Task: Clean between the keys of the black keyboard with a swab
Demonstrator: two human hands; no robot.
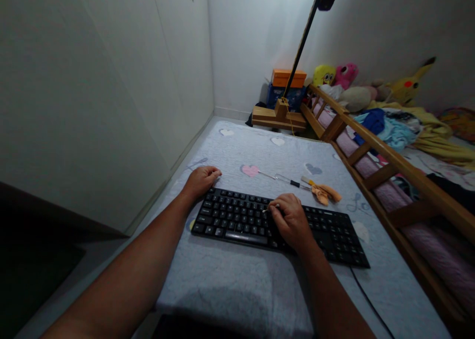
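A black keyboard [237,215] lies slightly askew on a pale cloth with heart prints. Over its right-middle keys, my right hand [291,220] is closed in a pinch on a thin cotton swab [265,210], whose pale tip points left just above the keys. My left hand [202,180] rests by the keyboard's upper left corner, fingers curled together; what they hold, if anything, is hidden. Beyond the keyboard lie a thin tool with a black grip [295,183], a brush with a yellow part [307,180] and a crumpled orange cloth [325,193].
A wooden bed rail [356,131] runs along the right, with clothes and plush toys behind it. At the back, a wooden stand [280,114] holds a dark pole near an orange box [288,78]. A black cable [367,297] trails toward the front right.
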